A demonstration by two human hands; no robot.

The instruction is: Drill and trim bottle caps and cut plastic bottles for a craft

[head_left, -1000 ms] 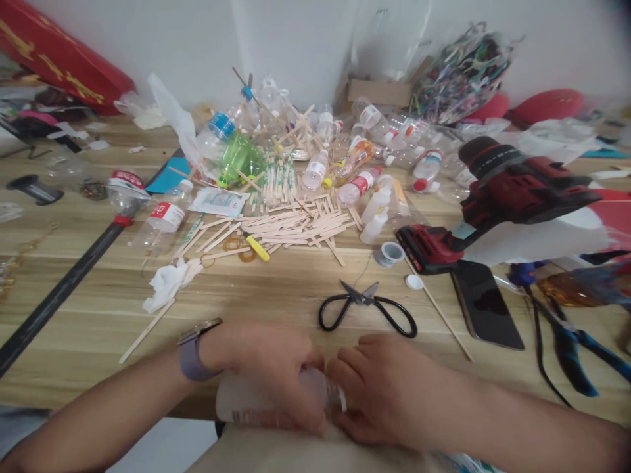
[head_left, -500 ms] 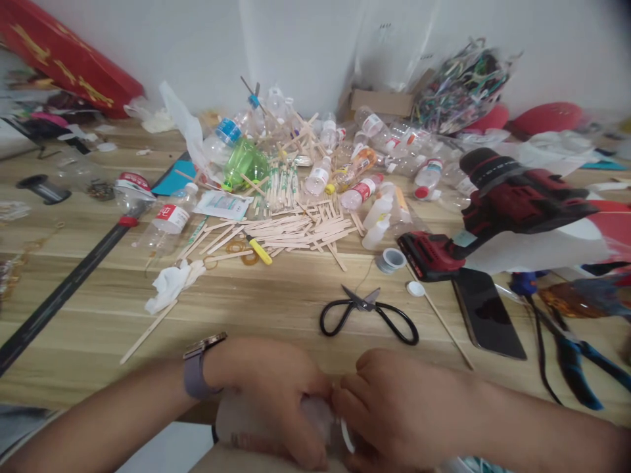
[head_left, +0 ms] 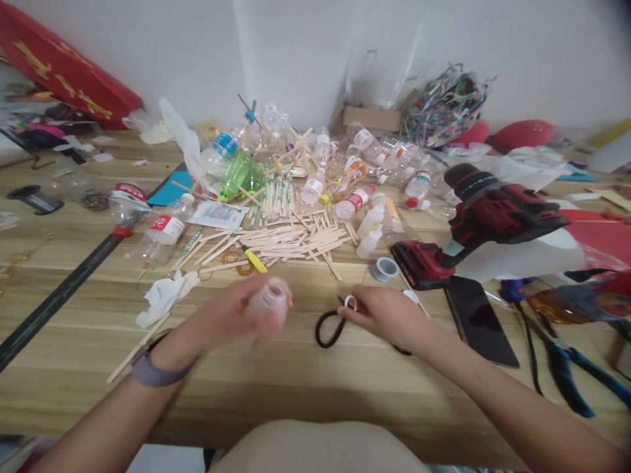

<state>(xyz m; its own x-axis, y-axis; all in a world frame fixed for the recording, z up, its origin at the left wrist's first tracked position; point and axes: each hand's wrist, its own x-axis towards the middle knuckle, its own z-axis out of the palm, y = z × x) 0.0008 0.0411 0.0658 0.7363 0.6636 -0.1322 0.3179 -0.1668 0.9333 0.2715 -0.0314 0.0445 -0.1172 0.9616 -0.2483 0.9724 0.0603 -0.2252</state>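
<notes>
A clear plastic bottle is in my left hand, its open neck tilted up; the fingers are wrapped round its body and slightly blurred. Between thumb and fingertips, my right hand pinches a small white plastic ring. Under that hand lie the black-handled scissors, partly covered by it. The two hands are apart, both above the wooden table.
Flat wooden sticks lie in a heap beyond my hands, with several plastic bottles behind. At right are a red cordless drill, a phone and pliers. A black rod crosses the left side.
My hands have risen from the table's near edge and moved apart over the table. The bottle is now lifted in my left hand, and the white ring is away from it in my right.
</notes>
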